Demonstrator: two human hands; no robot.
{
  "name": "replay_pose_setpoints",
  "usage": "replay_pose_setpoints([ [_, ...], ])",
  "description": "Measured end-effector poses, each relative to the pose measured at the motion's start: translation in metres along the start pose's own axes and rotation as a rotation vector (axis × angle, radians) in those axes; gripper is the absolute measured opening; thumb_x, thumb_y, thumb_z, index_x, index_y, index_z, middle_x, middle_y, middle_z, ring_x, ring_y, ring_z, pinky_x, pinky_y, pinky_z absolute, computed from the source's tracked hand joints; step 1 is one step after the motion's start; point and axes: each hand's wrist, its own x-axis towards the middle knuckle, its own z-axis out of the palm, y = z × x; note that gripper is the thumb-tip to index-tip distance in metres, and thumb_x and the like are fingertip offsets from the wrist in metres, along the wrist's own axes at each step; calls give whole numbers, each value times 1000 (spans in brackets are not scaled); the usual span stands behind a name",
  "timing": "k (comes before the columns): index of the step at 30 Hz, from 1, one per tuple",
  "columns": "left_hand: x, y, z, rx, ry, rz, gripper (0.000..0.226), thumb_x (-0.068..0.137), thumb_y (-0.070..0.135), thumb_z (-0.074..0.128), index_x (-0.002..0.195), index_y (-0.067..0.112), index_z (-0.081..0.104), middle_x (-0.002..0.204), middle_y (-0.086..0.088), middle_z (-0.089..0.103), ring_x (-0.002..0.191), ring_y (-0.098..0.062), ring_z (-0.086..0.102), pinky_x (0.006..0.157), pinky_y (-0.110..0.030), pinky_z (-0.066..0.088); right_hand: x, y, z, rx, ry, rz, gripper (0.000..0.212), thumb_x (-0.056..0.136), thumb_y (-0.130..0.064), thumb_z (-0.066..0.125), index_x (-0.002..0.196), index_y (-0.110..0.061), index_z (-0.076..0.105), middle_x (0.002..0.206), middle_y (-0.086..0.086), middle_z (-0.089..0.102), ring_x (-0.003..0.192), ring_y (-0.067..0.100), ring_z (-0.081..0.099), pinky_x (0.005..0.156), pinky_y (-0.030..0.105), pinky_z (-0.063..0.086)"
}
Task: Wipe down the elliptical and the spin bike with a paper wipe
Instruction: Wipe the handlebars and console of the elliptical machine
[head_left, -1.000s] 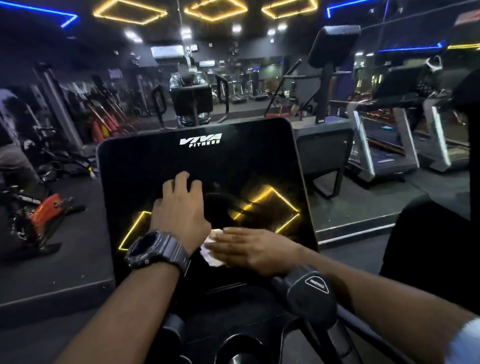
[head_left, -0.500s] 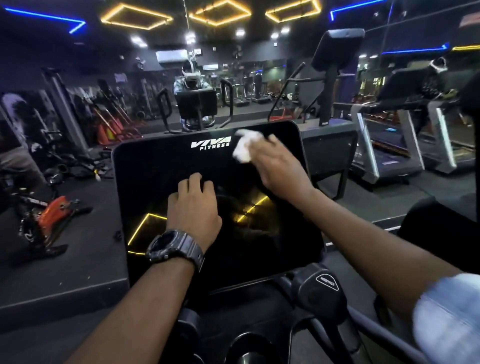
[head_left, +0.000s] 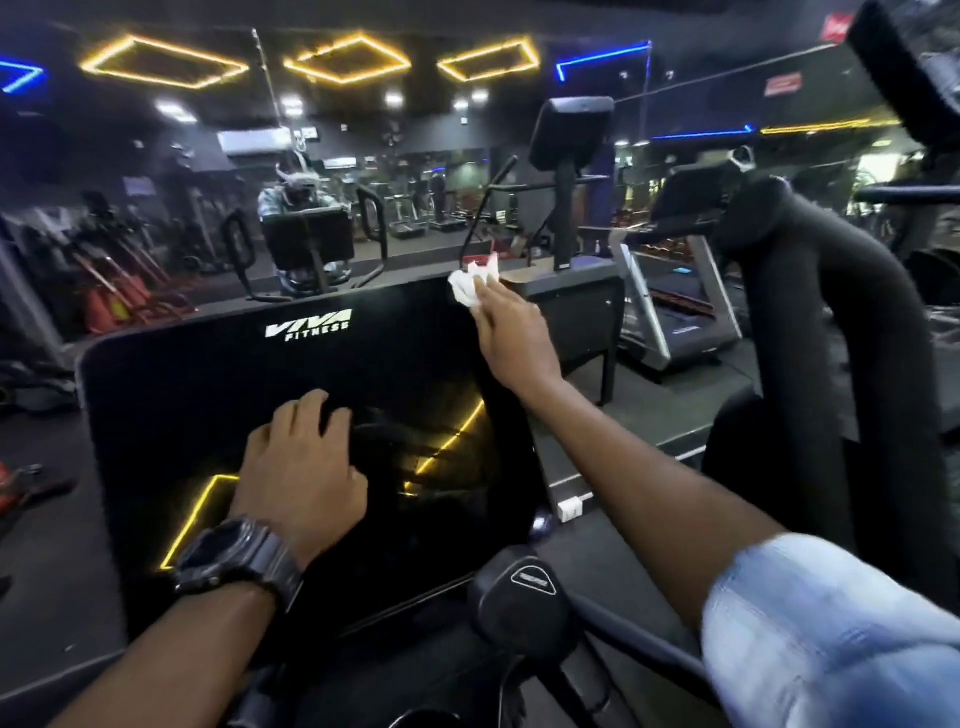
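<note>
**Inspector:** Starting with the head view, the only one supplied: report the hands.

**Assistant:** Right hand (head_left: 511, 332) reaches to the top right corner of the console screen (head_left: 208, 415), its fingertips pinching a crumpled white paper wipe (head_left: 470, 286) against that corner. Left hand (head_left: 301, 467) lies on the lower middle of the glass, fingers loosely bent, gripping nothing. A dark wristwatch (head_left: 234, 556) sits on that wrist.

**Inspector:** Condition of the screen?

**Assistant:** Black and glossy, marked "VIVA FITNESS" near the top, with yellow ceiling lights reflected in it.

**Inspector:** Any containers?

**Assistant:** A rounded recess shows at the bottom edge below the console; too dark to tell its contents.

**Inspector:** Surroundings?

**Assistant:** A padded black handlebar (head_left: 831, 312) rises on the right, and a treadmill (head_left: 675, 317) stands beyond the right hand. A light blue sleeve (head_left: 831, 623) covers the right upper arm.
</note>
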Motion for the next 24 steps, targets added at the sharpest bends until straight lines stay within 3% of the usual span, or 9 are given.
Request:
replay_pose_setpoints([
  [3, -3, 5, -3, -11, 10, 51, 61, 84, 39, 58, 139, 17, 47, 150, -8, 36, 137, -27, 35, 108, -45, 37, -82, 12, -4, 137, 67, 101, 21, 97, -14, 55, 113, -10, 67, 86, 3, 69, 75, 13, 63, 69, 34, 53],
  [7, 0, 17, 3, -30, -46, 290, 64, 89, 42, 53, 148, 20, 38, 157, -6, 28, 144, -23, 25, 116, -40, 26, -213, 18, -12, 314, 88, 447, 10, 93, -15, 63, 94, -16, 73, 77, -11, 69, 70, -7, 59, 58, 5, 40],
  [10, 1, 27, 7, -7, -89, 429, 63, 92, 43, 51, 151, 25, 34, 160, -2, 20, 148, -19, 16, 120, -37, 19, -227, 24, -14, 538, -43, 652, 33, 93, -15, 62, 62, -20, 54, 53, -17, 50, 52, -3, 45, 52, 13, 34],
  [12, 2, 33, 8, 11, -103, 479, 63, 92, 44, 52, 150, 27, 35, 160, -2, 20, 148, -19, 16, 121, -37, 17, -194, 34, -13, 812, -120, 781, 28, 95, -20, 60, 68, -12, 61, 67, -11, 56, 70, 4, 49, 66, 24, 41],
  [13, 3, 35, 10, 22, -109, 498, 62, 92, 44, 53, 149, 28, 37, 160, -2, 21, 148, -19, 17, 121, -38, 18, -174, 38, -11, 932, -145, 822, 22, 95, -24, 59, 83, -7, 69, 82, -2, 64, 84, 12, 57, 79, 30, 46],
  [16, 3, 34, 10, 76, -115, 522, 62, 84, 44, 63, 142, 27, 49, 154, -5, 35, 142, -23, 32, 116, -42, 29, -157, 35, -7, 1045, -208, 832, 28, 95, -31, 55, 110, -12, 69, 111, 3, 70, 108, 17, 62, 99, 35, 46],
  [19, 0, 33, 8, 95, -96, 491, 59, 76, 43, 71, 131, 25, 61, 145, -7, 49, 134, -25, 45, 108, -44, 39, -200, 28, -9, 1068, -98, 1001, 23, 99, -18, 50, 101, -15, 73, 107, 7, 70, 96, 18, 63, 88, 36, 50],
  [22, -1, 34, 8, 77, -77, 511, 58, 81, 42, 67, 136, 25, 56, 150, -7, 42, 138, -25, 38, 113, -44, 32, -236, 24, -13, 1339, -195, 1289, 25, 99, -4, 44, 90, 6, 65, 84, 21, 67, 69, 24, 66, 66, 32, 58],
  [24, 1, 35, 8, 54, -78, 515, 59, 87, 42, 60, 142, 26, 49, 156, -5, 32, 144, -23, 28, 117, -42, 24, -236, 23, -11, 1433, -229, 1441, 22, 98, 1, 43, 85, 9, 60, 70, 20, 65, 55, 24, 66, 54, 28, 58],
])
